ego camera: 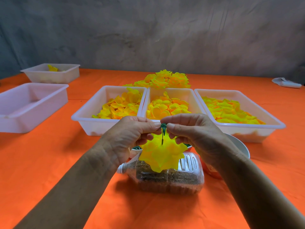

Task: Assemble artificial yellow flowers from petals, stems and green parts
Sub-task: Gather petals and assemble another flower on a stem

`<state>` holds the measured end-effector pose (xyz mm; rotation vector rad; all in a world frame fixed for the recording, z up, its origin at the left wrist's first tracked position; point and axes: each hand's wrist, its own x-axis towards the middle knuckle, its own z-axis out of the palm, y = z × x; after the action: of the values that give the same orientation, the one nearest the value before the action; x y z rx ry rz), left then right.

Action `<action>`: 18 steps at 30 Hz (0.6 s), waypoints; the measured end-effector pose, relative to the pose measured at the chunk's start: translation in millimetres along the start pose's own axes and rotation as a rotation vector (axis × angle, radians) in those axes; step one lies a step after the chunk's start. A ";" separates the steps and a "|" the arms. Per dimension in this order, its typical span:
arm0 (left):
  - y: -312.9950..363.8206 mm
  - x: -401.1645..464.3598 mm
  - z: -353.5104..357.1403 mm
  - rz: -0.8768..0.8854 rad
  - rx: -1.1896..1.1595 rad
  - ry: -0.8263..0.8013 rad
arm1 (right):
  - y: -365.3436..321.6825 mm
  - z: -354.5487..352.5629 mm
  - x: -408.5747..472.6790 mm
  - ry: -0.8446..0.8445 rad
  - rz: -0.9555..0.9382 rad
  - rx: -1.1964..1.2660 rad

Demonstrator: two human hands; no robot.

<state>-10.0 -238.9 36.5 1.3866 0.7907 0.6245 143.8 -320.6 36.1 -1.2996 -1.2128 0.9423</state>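
Orange tablecloth (pixel 49 162) underneath; left hand (pixel 132 136) and right hand (pixel 191 131) both pinch a green calyx (pixel 163 127) at 12 o'clock of the yellow flower (pixel 162 154).

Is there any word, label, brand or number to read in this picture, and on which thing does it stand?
None can be read.
Clear plastic bottle: no label shows.
White trays: plain.
Red cup: a pale patch, mostly hidden behind the right hand, unreadable.
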 end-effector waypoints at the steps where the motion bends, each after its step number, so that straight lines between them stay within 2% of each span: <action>1: 0.1 0.1 -0.1 -0.004 0.008 -0.005 | -0.3 -0.1 -0.1 -0.004 0.005 0.000; 4: 0.0 -0.8 -0.4 0.010 0.035 -0.016 | -1.7 0.0 -1.3 -0.012 0.010 0.016; 11: -1.2 -1.5 -0.5 0.190 0.215 0.078 | -3.2 1.1 -4.2 -0.018 -0.062 -0.014; 18: 1.5 -4.2 0.1 0.274 0.301 0.092 | -2.0 1.1 -2.5 -0.001 -0.060 -0.034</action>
<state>-12.3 -242.1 38.5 1.7707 0.7970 0.8094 142.0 -323.0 37.7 -1.2827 -1.2667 0.8828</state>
